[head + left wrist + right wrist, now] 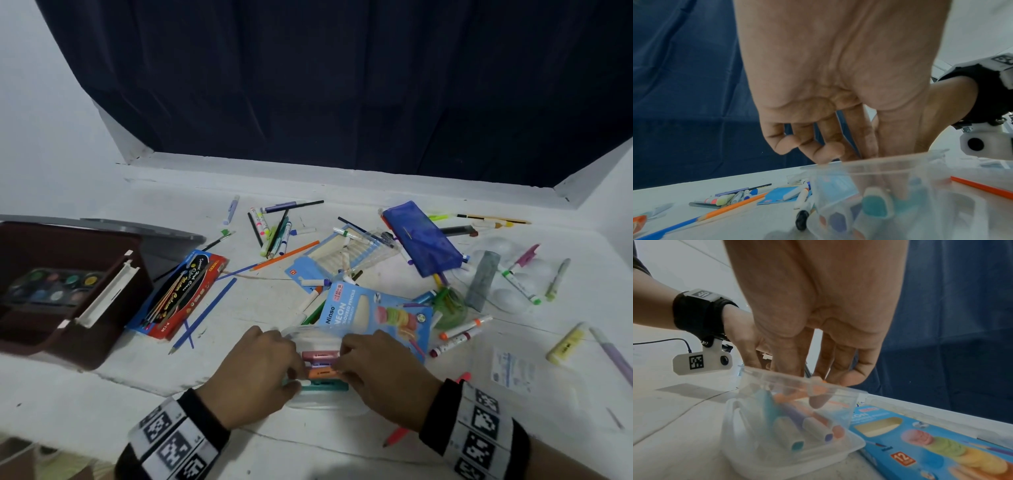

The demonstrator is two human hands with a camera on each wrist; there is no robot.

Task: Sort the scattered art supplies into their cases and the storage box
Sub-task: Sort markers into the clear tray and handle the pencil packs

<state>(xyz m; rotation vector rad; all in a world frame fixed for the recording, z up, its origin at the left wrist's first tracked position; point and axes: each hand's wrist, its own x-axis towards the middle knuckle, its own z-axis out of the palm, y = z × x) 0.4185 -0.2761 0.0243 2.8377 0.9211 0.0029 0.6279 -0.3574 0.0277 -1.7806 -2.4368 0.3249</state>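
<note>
A clear plastic case [325, 406] sits at the table's front centre between my two hands. Inside it lie pink [320, 354], orange [322, 372] and teal [325, 386] highlighters, with a purple one [797, 415] among them. My left hand [298, 368] reaches into the case from the left, its straight fingers touching the highlighters' ends beside the teal one [875, 206]. The right hand [342, 363] reaches in from the right, thumb and forefinger pinching the orange highlighter [789, 396]. The case's rim [900, 162] partly hides the fingertips.
A brown storage box [113, 308] holding a watercolour palette [54, 284] stands at the left. Beside it is a red pencil pack [181, 294]. A blue neon pencil box [373, 311] touches the case's far side. A blue pouch [421, 240], a yellow highlighter [565, 342] and several loose markers lie scattered.
</note>
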